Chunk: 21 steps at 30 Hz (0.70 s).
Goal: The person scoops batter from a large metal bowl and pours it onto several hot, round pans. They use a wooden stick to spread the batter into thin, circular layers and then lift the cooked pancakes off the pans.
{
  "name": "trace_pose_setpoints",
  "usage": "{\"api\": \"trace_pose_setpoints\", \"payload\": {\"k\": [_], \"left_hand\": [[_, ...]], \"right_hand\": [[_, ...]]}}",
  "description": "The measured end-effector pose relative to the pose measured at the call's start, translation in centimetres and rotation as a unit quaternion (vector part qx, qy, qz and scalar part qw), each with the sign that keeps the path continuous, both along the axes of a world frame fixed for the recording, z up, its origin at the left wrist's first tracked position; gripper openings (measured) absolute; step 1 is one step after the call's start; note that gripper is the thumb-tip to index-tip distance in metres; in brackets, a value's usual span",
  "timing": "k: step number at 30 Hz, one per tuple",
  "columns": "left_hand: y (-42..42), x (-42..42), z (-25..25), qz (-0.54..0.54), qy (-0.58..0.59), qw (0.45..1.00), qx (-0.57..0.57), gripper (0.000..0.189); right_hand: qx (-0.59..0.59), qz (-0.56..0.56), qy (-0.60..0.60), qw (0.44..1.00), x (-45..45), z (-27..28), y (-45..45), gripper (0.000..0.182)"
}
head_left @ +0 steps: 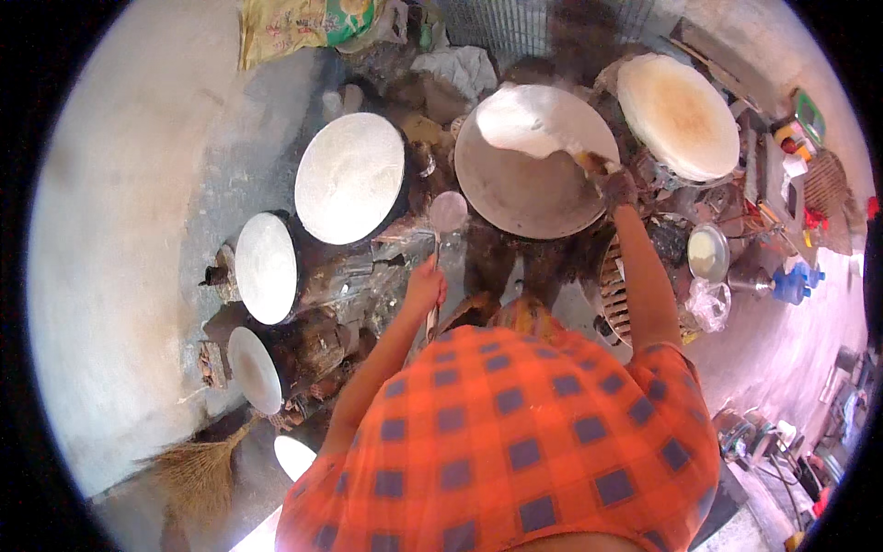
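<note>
My left hand [426, 286] is wrapped around the long handle of a ladle [448, 211]. The ladle's round, pale bowl points away from me, left of a large round griddle [531, 200]. A white sheet of thin flatbread or batter [528, 121] covers the far part of that griddle, its near edge uneven; the near part is bare. At the griddle's right rim, my right hand [619, 188], dark as if gloved, grips a small brownish object [592, 164] beside the sheet's edge. Blur hides what exactly it is.
A browned round flatbread [679, 117] lies at the far right. Several pale round pans, including one large pan [350, 178], curve along the left. A slatted round rack [614, 290] and a metal bowl [708, 252] sit at right. A straw broom [196, 469] leans at lower left.
</note>
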<state>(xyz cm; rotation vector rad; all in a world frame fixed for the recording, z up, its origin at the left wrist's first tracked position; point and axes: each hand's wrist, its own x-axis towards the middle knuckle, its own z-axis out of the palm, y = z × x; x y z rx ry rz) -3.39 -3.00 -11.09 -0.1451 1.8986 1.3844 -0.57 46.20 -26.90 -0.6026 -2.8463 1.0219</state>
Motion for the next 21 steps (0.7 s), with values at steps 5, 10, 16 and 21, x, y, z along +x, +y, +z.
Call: {"api": "trace_pose_setpoints", "payload": {"k": [5,10,16,21], "left_hand": [[0.1,1.3,2.1,0.064,-0.047,0.997,-0.004,0.006],[0.4,1.3,2.0,0.036,-0.025,0.999,-0.007,0.009],[1.9,1.3,2.8,0.061,-0.041,0.997,-0.034,0.015],[0.7,1.9,0.7,0.063,-0.02,0.998,-0.02,0.009]], "right_hand": [[0.126,-0.037,-0.225,0.965,-2.2,5.4,-8.0,0.057],[0.034,-0.048,-0.12,0.991,-0.6,3.0,-4.3,0.061],[0.257,0.051,-0.148,0.954,-2.9,-4.7,-1.1,0.057],[0.245,0.154,-0.023,0.957,-2.5,-6.8,0.4,0.061]]}}
